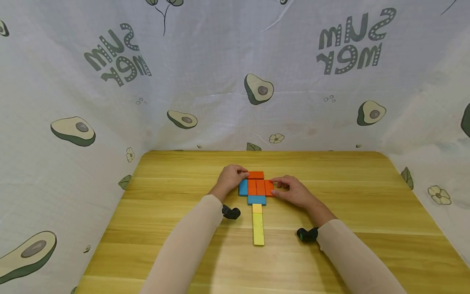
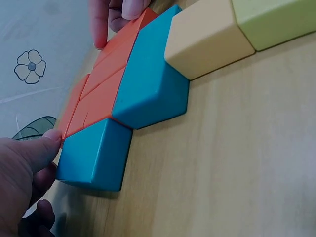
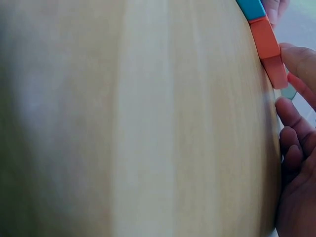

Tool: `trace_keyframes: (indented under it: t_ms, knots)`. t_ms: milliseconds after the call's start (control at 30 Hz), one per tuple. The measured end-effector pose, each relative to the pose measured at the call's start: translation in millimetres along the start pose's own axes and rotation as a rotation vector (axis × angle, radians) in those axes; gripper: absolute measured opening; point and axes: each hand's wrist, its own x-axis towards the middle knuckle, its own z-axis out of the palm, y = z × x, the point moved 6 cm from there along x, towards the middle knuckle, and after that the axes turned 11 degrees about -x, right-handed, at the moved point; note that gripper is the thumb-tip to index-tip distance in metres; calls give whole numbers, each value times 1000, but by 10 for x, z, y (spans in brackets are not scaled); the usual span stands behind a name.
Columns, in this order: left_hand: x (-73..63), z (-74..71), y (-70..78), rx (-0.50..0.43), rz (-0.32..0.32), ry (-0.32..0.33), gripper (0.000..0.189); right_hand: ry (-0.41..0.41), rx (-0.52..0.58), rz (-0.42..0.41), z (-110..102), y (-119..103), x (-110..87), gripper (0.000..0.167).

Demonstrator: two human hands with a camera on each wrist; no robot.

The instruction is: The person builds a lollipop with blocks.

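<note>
Wooden blocks lie edge to edge on the table in a flat figure. My left hand (image 1: 230, 178) has its thumb and forefinger at the left end of the topmost orange block (image 1: 256, 175), beside the left blue block (image 2: 94, 154). On the other side, my right hand (image 1: 292, 192) holds the rightmost orange block (image 1: 269, 188) between thumb and forefinger. Two more orange blocks (image 1: 256, 188) stand side by side in the middle. Below them come a wide blue block (image 1: 256, 200), a small pale-orange block (image 2: 210, 37) and a long yellow-green block (image 1: 258, 229).
The wooden table (image 1: 165, 261) has light grain and rounded far corners. A white cloth (image 1: 220, 61) printed with avocados hangs behind it and along both sides. Black wrist devices show at the left wrist (image 1: 231, 212) and the right wrist (image 1: 307, 234).
</note>
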Motion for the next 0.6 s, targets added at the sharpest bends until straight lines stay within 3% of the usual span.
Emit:
trace_keyframes:
  t_ms: [600]
  knots:
    - [-35, -27, 0, -44, -12, -33, 29, -3, 10, -7, -2, 2, -1, 42]
